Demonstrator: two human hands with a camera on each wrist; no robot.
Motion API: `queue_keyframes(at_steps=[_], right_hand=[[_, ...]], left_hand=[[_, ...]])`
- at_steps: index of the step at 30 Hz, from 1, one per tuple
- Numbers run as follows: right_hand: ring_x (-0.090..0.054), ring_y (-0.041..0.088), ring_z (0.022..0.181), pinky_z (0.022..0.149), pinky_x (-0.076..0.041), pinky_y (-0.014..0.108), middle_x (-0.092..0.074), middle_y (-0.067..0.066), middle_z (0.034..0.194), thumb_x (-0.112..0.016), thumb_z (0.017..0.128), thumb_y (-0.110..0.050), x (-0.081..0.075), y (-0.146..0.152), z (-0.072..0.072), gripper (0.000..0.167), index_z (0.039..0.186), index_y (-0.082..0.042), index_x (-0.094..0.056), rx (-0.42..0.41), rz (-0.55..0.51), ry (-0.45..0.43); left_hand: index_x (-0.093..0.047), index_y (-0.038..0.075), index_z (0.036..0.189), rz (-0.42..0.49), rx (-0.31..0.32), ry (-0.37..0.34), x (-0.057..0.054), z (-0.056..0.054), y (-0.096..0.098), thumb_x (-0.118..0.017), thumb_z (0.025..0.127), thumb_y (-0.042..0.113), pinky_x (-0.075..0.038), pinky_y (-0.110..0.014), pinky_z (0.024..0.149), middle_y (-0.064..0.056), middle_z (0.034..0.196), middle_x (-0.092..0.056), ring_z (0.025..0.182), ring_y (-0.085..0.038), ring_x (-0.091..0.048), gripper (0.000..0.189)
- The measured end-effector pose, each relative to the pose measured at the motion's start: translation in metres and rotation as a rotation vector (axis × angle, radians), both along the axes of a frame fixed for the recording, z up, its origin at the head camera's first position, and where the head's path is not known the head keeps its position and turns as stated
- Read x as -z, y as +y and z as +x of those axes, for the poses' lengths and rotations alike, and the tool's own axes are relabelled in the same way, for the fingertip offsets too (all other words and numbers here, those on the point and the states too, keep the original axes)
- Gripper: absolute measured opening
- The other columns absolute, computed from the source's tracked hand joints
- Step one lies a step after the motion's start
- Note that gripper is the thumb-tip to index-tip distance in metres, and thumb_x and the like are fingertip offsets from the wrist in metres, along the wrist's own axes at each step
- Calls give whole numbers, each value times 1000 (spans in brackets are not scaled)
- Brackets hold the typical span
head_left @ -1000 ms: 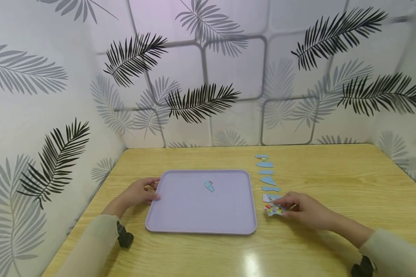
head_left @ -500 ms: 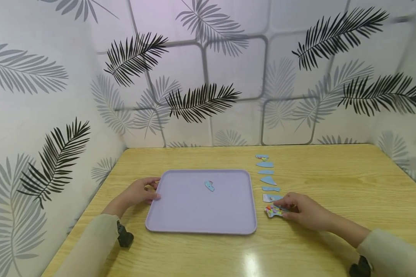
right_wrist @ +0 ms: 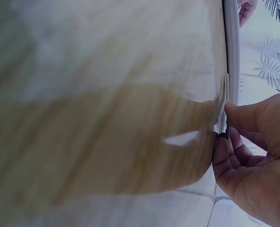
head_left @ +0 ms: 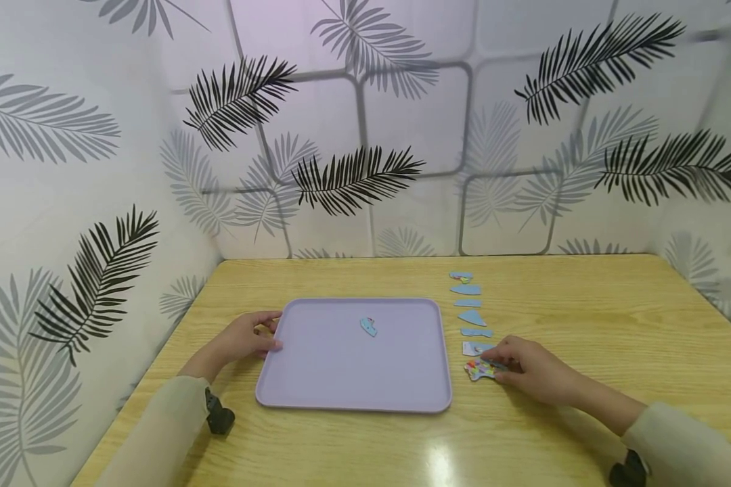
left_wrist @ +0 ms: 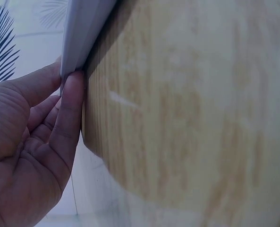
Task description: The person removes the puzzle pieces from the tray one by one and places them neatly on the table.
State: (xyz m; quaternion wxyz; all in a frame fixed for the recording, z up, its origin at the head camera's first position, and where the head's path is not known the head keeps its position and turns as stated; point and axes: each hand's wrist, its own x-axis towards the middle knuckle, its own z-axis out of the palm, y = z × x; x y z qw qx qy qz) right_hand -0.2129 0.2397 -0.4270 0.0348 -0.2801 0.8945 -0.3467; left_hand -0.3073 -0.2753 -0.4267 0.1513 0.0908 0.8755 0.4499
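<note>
On the table lies a lilac tray (head_left: 347,379). My left hand (head_left: 244,336) grips its left rim, and the left wrist view shows thumb and fingertips meeting at the tray edge (left_wrist: 85,35). A small light-blue puzzle piece (head_left: 368,327) sits inside the tray, toward the back. To the right of the tray, my right hand (head_left: 536,370) pinches a multicoloured, irregular puzzle piece (head_left: 478,369) low over the tabletop; thumb and fingers hide its right end. The right wrist view shows the held piece (right_wrist: 226,87) edge-on, as thin layered edges.
Several flat blue pieces stand in a column beyond my right hand: a part-white one (head_left: 470,348), a narrow strip (head_left: 475,332), a triangular one (head_left: 472,317), others behind. The wooden table (head_left: 353,446) meets a leaf-patterned backdrop (head_left: 317,230).
The multicoloured piece, tilted a second ago, now lies flatter, close to the table in my right hand. My left hand and the tray have not moved.
</note>
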Motion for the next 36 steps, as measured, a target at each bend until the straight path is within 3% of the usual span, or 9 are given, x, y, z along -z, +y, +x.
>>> queue_keyframes(at_steps=[6, 24, 36], right_hand=[[-43, 9, 76, 61, -43, 24, -60, 5, 103, -69, 88, -2, -1, -3, 1, 18, 104, -2, -61, 9, 10, 2], [-53, 11, 84, 68, -49, 25, -58, 0, 98, -71, 86, -2, 3, -2, 1, 27, 113, 0, -67, 26, 57, 20], [-56, 16, 89, 72, -52, 27, -61, 1, 99, -73, 85, -3, -3, 1, -5, 31, 115, 1, -66, 48, 15, 23]], left_hand=[[-40, -3, 145, -6, 3, 1, 1, 0, 0, -74, 85, 2, -56, -33, 68, -16, 113, -49, 78, -18, -53, 68], [-40, -3, 145, 10, -1, -11, 1, 1, 0, -73, 86, 1, -56, -32, 69, -16, 114, -49, 79, -18, -54, 68], [-38, -6, 145, 36, 28, -4, -3, 2, 0, -73, 86, 0, -56, -33, 68, -18, 114, -49, 78, -18, -55, 69]])
